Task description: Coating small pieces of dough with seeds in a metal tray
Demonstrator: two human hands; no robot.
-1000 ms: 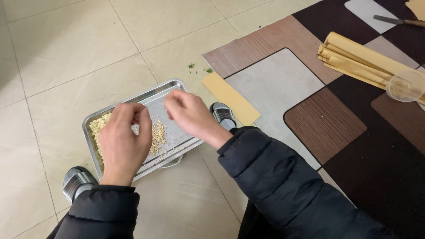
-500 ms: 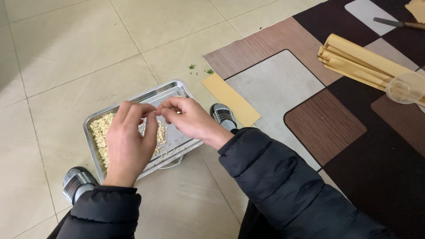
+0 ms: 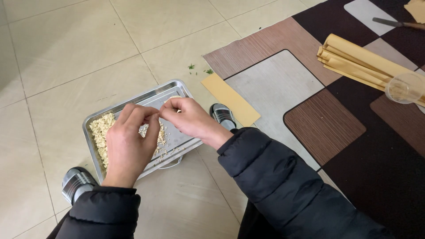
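We hold both hands over a shallow metal tray [image 3: 133,102] that sits on the pale tiled floor [image 3: 66,48], and our fingertips meet above its middle. Our left hand [image 3: 128,148] has thumb and forefinger pinched close together, and our right hand [image 3: 188,121] curls its fingers in to the same spot; a small pale round piece [image 3: 173,98] shows just behind the right fingers, though we cannot tell which hand actually grips it or how firmly. Under and to the left of the pinch lies a heap of pale crumbly grain [image 3: 101,132], spread along the tray's left half. Just right of the right hand a yellow paper strip [image 3: 230,98] lies at the edge of a patterned mat [image 3: 310,115]. Farther right rest rolled yellow sheets [image 3: 358,59] and a clear cup [image 3: 405,87].
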